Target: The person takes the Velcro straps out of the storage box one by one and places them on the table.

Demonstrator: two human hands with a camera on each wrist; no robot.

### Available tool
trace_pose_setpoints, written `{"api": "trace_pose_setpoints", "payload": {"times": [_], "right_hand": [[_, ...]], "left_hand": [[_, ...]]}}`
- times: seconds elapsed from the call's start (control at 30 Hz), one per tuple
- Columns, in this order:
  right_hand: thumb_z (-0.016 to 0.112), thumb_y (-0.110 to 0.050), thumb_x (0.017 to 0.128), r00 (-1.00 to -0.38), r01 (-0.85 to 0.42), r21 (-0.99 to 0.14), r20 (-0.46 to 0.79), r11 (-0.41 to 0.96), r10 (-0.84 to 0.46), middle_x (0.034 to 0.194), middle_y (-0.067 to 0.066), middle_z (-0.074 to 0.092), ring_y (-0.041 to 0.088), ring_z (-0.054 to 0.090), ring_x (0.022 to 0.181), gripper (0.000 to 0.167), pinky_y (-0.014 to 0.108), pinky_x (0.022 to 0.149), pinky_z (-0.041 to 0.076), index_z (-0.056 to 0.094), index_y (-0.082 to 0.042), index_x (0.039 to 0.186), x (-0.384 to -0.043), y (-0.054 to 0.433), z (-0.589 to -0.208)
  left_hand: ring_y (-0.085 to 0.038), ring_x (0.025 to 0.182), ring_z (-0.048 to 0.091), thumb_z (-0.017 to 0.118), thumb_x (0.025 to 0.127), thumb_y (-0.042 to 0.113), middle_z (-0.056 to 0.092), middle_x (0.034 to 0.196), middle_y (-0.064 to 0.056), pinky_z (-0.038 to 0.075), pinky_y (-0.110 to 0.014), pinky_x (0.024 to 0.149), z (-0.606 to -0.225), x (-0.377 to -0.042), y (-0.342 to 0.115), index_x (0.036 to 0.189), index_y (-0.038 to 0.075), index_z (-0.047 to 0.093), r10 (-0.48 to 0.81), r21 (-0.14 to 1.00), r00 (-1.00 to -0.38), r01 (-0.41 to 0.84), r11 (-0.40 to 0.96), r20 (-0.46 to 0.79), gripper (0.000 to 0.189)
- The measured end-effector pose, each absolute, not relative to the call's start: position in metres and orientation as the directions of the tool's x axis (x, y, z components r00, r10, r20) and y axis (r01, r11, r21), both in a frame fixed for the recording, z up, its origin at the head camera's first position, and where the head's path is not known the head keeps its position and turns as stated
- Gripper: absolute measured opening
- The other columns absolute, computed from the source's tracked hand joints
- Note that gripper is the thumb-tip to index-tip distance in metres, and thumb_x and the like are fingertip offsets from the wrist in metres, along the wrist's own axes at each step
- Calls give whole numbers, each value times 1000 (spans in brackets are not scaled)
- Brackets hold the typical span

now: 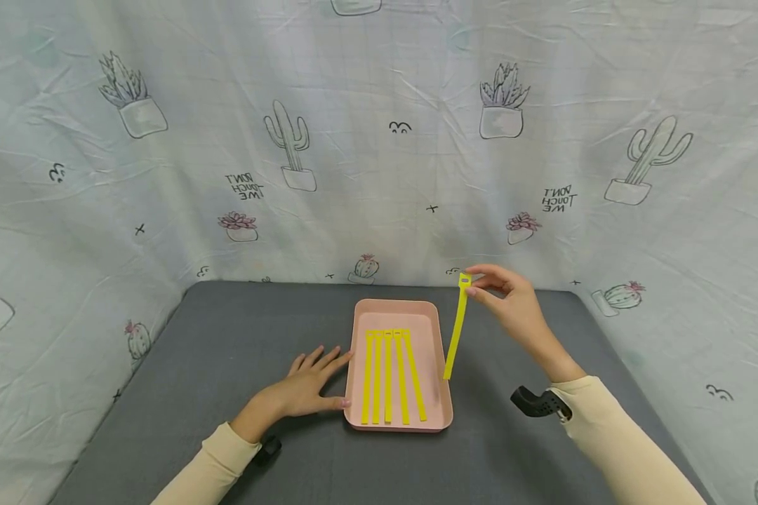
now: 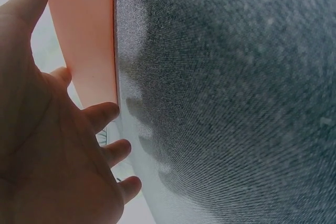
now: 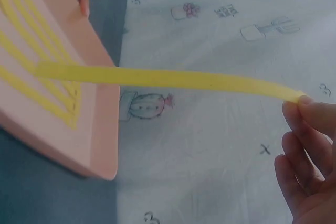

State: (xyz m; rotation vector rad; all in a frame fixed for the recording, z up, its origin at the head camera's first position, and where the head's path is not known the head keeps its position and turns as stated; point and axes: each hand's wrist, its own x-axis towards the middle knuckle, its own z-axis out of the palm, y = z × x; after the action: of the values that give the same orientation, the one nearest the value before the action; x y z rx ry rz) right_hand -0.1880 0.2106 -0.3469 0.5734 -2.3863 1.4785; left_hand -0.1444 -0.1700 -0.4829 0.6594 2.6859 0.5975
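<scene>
My right hand (image 1: pixel 508 301) pinches a yellow cable tie (image 1: pixel 457 326) by its slotted head between thumb and fingers. The strap hangs with a slight bend, its lower end by the right side of a pink tray (image 1: pixel 394 312). Several more yellow cable ties (image 1: pixel 388 379) lie side by side lengthwise in the tray, slotted heads toward the far end; the rightmost one slants. My left hand (image 1: pixel 306 389) is at the tray's left side, fingers spread, with thumb and a fingertip at the rim. In the left wrist view, its fingers (image 2: pixel 107 114) extend along the pink tray wall (image 2: pixel 89 40).
The tray stands on a dark grey cloth-covered table (image 1: pixel 278 322). Behind and on both sides hangs a pale curtain (image 1: pixel 379 175) printed with cacti. Dark wrist straps (image 1: pixel 537 403) show at the cream sleeves (image 1: pixel 613 428).
</scene>
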Motion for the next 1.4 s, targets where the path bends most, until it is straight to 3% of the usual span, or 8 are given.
{"api": "trace_pose_setpoints", "payload": {"times": [0.13, 0.43, 0.6, 0.93, 1.2, 1.4], "right_hand": [[72, -12, 90, -898, -438, -799, 407, 411, -166, 90, -6, 74, 0, 67, 86, 32, 14, 83, 52, 69, -8, 122, -183, 225, -350], [71, -17, 92, -932, -362, -830, 317, 425, -175, 87, -18, 72, 0, 69, 81, 35, 16, 74, 55, 67, -7, 125, -178, 241, -360], [72, -20, 92, -950, -306, -841, 242, 446, -195, 89, -14, 73, 1, 69, 82, 36, 20, 74, 55, 67, -10, 126, -175, 244, -369], [70, -20, 93, -961, -164, -866, 33, 473, -273, 95, 10, 75, 2, 66, 85, 33, 27, 80, 54, 67, -11, 125, -179, 245, -395], [70, -17, 93, -954, -181, -873, 45, 453, -295, 91, 10, 74, 7, 66, 80, 31, 27, 75, 54, 67, -7, 122, -184, 241, -426], [70, -18, 93, -961, -180, -877, 60, 445, -270, 91, 10, 74, 24, 68, 83, 32, 32, 73, 55, 67, -6, 122, -189, 243, -448]], "left_hand": [[-44, 154, 9, 58, 88, 67, 18, 167, -10, 5, -70, 118, -483, -146, -170, 159, 33, 17, 492, 464, -846, 359, 810, -205, 89], [-42, 155, 8, 58, 87, 69, 18, 167, -8, 4, -70, 118, -483, -147, -171, 159, 36, 16, 480, 464, -850, 342, 817, -218, 90], [-43, 155, 9, 58, 87, 69, 18, 167, -8, 5, -70, 118, -482, -146, -170, 159, 36, 16, 480, 468, -849, 339, 816, -222, 90], [-43, 155, 7, 59, 88, 67, 17, 167, -10, 4, -70, 118, -475, -146, -166, 159, 35, 16, 485, 486, -842, 329, 809, -236, 89], [-45, 154, 8, 60, 88, 65, 18, 167, -12, 3, -71, 117, -474, -148, -166, 160, 33, 17, 490, 499, -842, 332, 800, -225, 89], [-44, 154, 9, 60, 87, 66, 19, 167, -11, 4, -70, 118, -476, -149, -167, 159, 34, 17, 481, 496, -847, 325, 805, -227, 90]]}}
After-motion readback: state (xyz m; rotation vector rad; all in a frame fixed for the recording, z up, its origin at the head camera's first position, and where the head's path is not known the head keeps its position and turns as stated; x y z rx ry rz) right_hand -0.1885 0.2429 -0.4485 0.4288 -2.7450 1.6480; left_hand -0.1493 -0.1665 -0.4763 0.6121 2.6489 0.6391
